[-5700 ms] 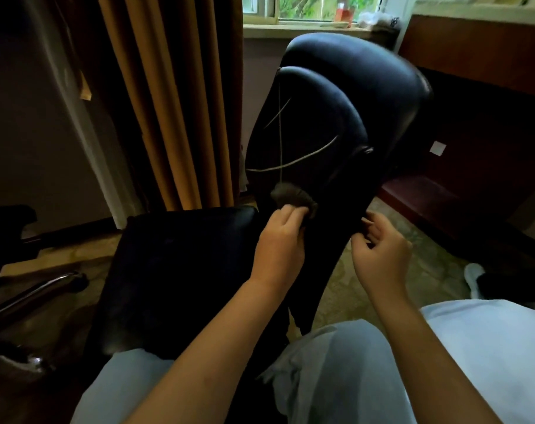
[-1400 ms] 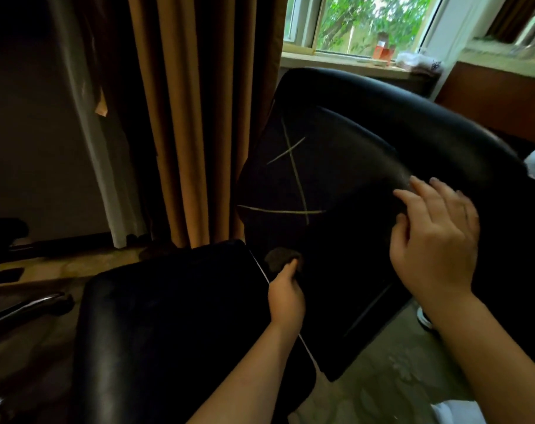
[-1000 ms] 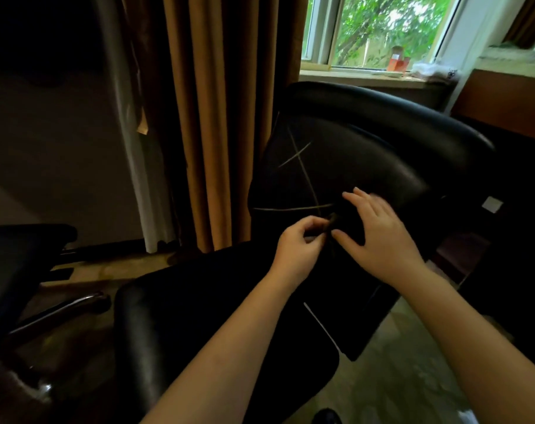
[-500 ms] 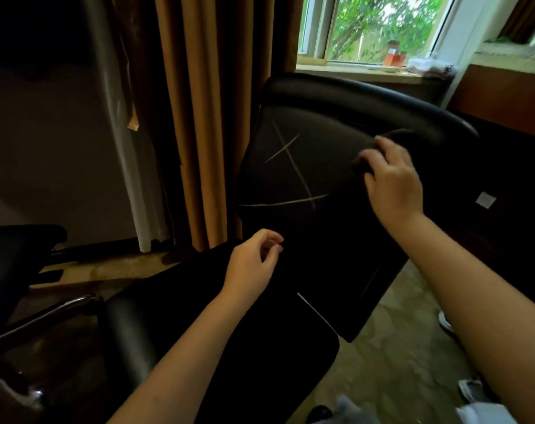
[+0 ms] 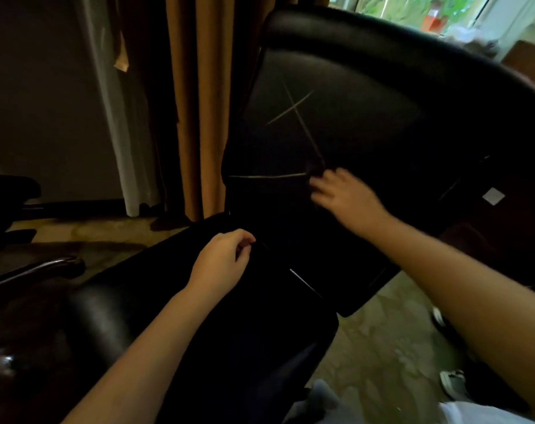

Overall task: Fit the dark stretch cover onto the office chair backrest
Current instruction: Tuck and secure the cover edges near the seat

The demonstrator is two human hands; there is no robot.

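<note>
Two pale seams cross on the dark stretch cover (image 5: 336,123), which lies over the black leather office chair backrest (image 5: 397,41). My right hand (image 5: 345,197), blurred, rests flat on the cover's middle, fingers spread. My left hand (image 5: 221,261) is curled, thumb to forefinger, near its lower edge; whether it pinches fabric I cannot tell.

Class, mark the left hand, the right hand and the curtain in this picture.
left hand (image 5: 220,261): head view, back of the hand.
right hand (image 5: 344,195): head view, back of the hand.
curtain (image 5: 198,102): head view, a middle fold.
</note>
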